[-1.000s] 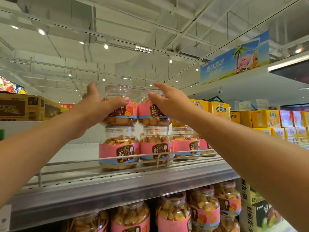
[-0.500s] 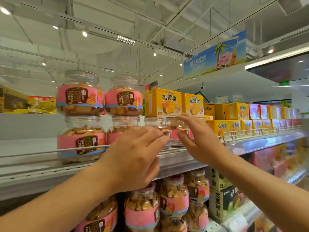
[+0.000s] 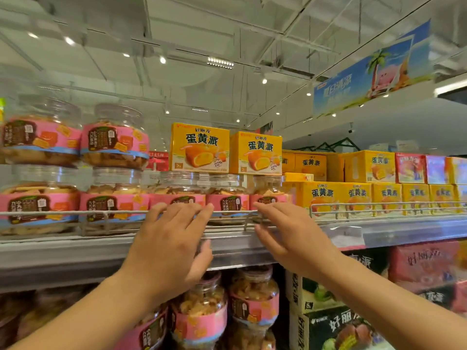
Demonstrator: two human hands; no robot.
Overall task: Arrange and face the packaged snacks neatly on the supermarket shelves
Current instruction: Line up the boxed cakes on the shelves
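Clear biscuit jars with pink labels stand in a row on the upper shelf (image 3: 75, 251) behind a wire rail (image 3: 227, 212). Two more jars (image 3: 113, 137) are stacked on the left ones. Two yellow pie boxes (image 3: 199, 147) rest on the lids of the jars to the right. My left hand (image 3: 171, 246) is raised in front of the rail, fingers spread, fingertips at a lower jar (image 3: 177, 198). My right hand (image 3: 285, 233) is open beside it, its fingertips at the rail by the jar (image 3: 267, 195) on the right. Neither hand holds anything.
Yellow pie boxes (image 3: 353, 195) fill the upper shelf to the right, with red boxes (image 3: 409, 168) further along. More pink-label jars (image 3: 252, 299) and green and black boxes (image 3: 336, 327) sit on the shelf below. A blue banner (image 3: 374, 74) hangs overhead.
Both hands let go of the two top jars on the left and moved down and right to the lower jars under the yellow boxes. The view shifted right.
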